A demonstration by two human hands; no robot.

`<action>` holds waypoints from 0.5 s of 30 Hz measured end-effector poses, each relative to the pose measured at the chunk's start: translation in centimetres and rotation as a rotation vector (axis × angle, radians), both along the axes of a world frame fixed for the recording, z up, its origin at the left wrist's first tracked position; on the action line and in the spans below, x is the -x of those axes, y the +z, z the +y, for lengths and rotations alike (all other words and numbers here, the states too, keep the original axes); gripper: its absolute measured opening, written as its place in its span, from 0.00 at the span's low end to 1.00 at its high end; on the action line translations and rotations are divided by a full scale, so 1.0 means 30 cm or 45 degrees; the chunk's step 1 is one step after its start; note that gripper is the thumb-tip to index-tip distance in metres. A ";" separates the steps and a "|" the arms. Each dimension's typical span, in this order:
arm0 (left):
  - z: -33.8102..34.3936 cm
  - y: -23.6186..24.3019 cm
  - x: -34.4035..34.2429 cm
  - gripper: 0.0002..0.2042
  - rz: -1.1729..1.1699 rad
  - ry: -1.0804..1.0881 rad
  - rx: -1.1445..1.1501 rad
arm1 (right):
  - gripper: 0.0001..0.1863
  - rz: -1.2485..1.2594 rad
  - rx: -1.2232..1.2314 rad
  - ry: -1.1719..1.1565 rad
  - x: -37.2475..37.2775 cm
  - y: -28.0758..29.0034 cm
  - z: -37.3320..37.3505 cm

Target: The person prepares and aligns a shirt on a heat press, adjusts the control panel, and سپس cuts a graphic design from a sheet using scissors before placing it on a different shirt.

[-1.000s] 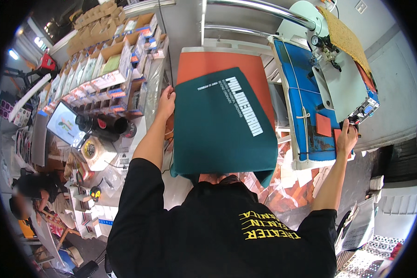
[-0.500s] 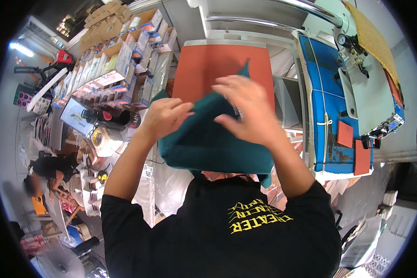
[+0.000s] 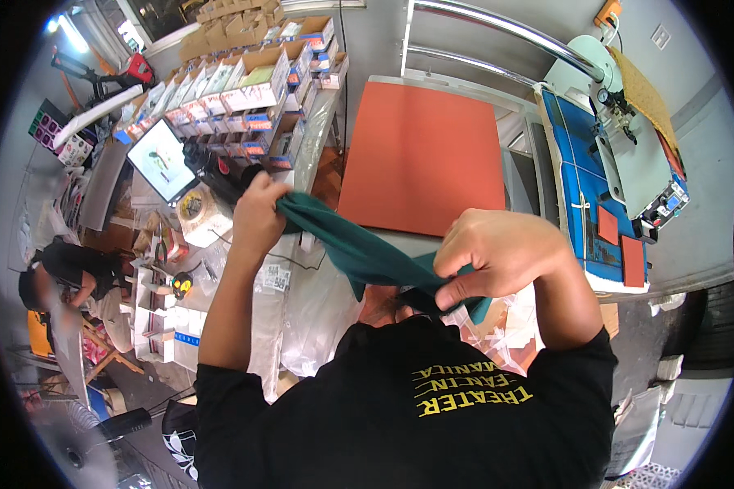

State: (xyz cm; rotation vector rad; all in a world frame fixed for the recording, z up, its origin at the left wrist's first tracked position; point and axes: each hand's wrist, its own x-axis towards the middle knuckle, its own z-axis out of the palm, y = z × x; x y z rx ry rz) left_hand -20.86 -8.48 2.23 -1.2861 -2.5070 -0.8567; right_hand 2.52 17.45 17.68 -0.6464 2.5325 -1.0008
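A dark green shirt [image 3: 359, 248] hangs bunched and stretched between my two hands, close in front of my chest. My left hand [image 3: 258, 208] is closed on its upper left end, which twists toward the fist. At the lower right, my right hand [image 3: 501, 257] pinches the other end between thumb and curled fingers, and some cloth drops below the thumb. Just beyond the shirt lies a flat orange-red press pad [image 3: 424, 155]; the cloth is off it.
Open cartons [image 3: 253, 85] of packets are stacked at far left, near a bright screen [image 3: 161, 161]. To the right stands a blue-topped press bed [image 3: 567, 155] with a gauge and control box [image 3: 669, 204]. A person [image 3: 81, 281] sits at the left, above a fan [image 3: 77, 452].
The shirt has come off the pad toward me and is now gathered into a narrow stretch. My right hand has moved down and right and closed on the cloth; my left still holds it.
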 end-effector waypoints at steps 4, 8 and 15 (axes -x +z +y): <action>0.060 0.219 -0.150 0.15 -0.058 -0.630 -0.741 | 0.24 0.218 0.540 -0.520 0.104 -0.029 -0.132; 0.018 0.331 -0.229 0.18 -0.005 -0.840 -1.029 | 0.32 0.755 0.244 -0.341 0.261 -0.008 -0.325; -0.220 0.197 -0.279 0.29 -0.780 -0.506 -0.767 | 0.20 1.044 -0.034 -0.749 0.272 0.154 -0.425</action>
